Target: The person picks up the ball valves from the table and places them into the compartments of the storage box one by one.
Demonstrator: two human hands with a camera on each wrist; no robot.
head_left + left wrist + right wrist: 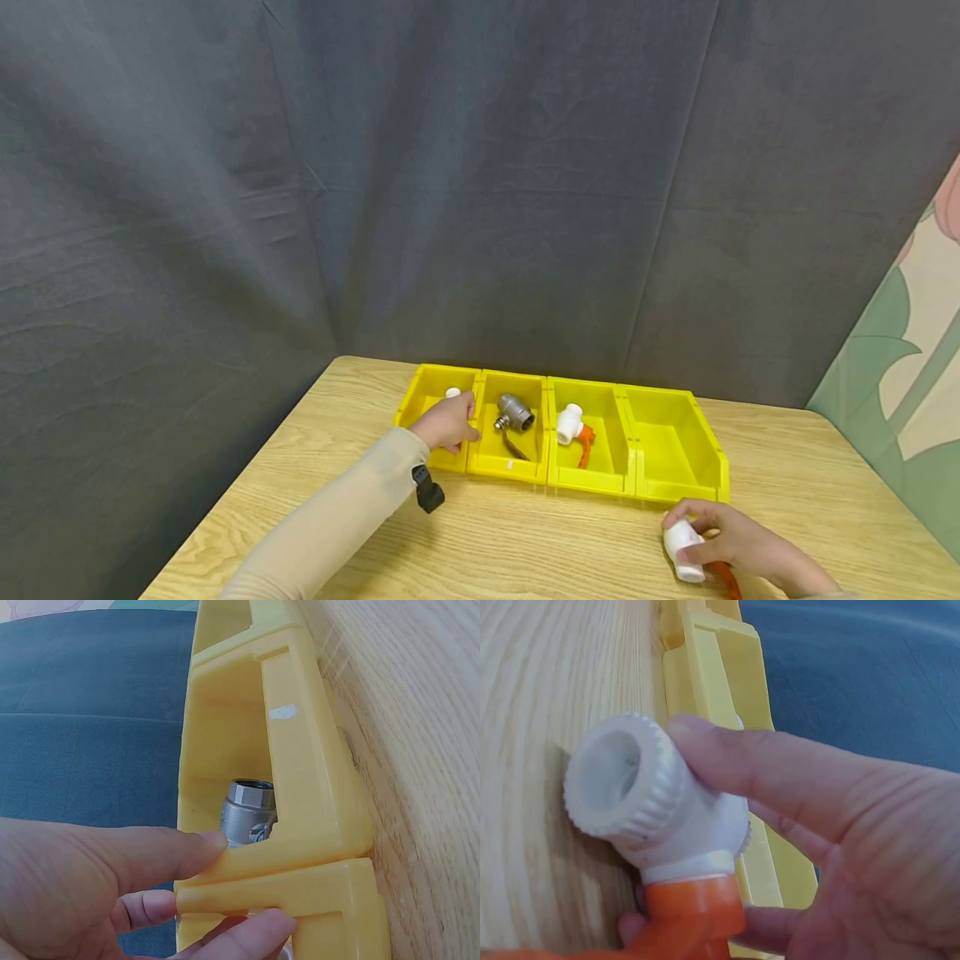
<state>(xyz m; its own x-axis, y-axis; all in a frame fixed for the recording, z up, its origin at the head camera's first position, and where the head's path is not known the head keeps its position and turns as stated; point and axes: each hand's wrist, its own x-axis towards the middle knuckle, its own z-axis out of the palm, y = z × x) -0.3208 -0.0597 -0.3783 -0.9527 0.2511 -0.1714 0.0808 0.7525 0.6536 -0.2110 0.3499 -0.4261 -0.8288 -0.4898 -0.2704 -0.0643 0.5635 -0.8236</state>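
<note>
My left hand [447, 422] is at the leftmost yellow bin [405, 408], thumb and fingers on either side of the joined walls between it and the neighbouring bin [225, 712]. A white piece [453, 392] shows behind that hand. Inside the neighbouring bin lies a grey metal ball valve [514, 412] with a lever. In front of the rightmost bin [678, 454], my right hand [731, 542] grips a white plastic ball valve [630, 780] with an orange handle [694, 907], close over the table. Its round open end faces the right wrist camera.
Another white valve with an orange handle [570, 423] lies in the third bin [611, 433]. The bins stand side by side on the wooden table [510, 542]. A dark grey curtain [487, 208] hangs behind the table, with a patterned wall [915, 375] at the right.
</note>
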